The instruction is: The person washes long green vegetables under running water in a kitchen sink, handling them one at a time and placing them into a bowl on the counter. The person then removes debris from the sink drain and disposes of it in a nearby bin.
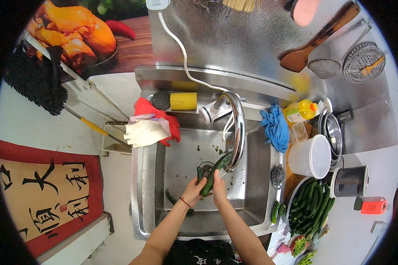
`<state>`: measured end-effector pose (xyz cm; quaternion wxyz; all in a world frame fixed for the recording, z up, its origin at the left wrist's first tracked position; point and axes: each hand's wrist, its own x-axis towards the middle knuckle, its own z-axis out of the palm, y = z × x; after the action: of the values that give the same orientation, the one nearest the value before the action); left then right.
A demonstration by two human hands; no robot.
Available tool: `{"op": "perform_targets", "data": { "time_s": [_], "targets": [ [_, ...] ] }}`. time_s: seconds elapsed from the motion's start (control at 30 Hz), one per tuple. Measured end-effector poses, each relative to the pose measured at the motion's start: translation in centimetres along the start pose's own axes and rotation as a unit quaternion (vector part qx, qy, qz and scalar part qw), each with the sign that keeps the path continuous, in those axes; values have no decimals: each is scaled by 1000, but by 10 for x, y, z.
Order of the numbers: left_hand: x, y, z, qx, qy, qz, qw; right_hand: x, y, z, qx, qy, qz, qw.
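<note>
Under the curved chrome faucet (239, 132), over the stainless steel sink (182, 159), a green cucumber (209, 183) lies between both hands. My left hand (194, 190) grips its lower part and also has a second, smaller cucumber piece (199, 173) at the fingers. My right hand (219, 188) is on the cucumber's right side, near the spout, where water seems to run; its fingertips are partly hidden. Another cucumber (170, 197) rests in the sink at lower left, partly behind the left forearm. Small green scraps lie on the sink's bottom around the drain.
Red and white rubber gloves (147, 132) hang over the sink's left rim; a blue cloth (275, 128) and steel scourer (278, 175) sit on the right rim. Further right stand a white plastic tub (310, 157) and a large bowl of cucumbers (310, 207). Two cucumber pieces (276, 212) lie by the rim.
</note>
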<state>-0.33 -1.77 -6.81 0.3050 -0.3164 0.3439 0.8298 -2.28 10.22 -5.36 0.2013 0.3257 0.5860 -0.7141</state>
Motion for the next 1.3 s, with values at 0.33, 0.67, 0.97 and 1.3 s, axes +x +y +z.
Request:
{"op": "perform_targets", "data": {
  "time_s": [0.33, 0.67, 0.97, 1.3],
  "targets": [
    [-62, 22, 25, 340, -42, 138, 929, 1, -16, 7, 77, 34, -72, 994],
    [-78, 4, 1, -179, -156, -114, 965, 14, -40, 31, 440, -227, 58, 867],
    [-94, 11, 16, 166, 2, 117, 979, 12, -47, 37, 108, 50, -85, 989],
    [-91, -12, 1, -392, -184, -268, 860, 10, -49, 27, 222, -60, -46, 972]
  ]
}}
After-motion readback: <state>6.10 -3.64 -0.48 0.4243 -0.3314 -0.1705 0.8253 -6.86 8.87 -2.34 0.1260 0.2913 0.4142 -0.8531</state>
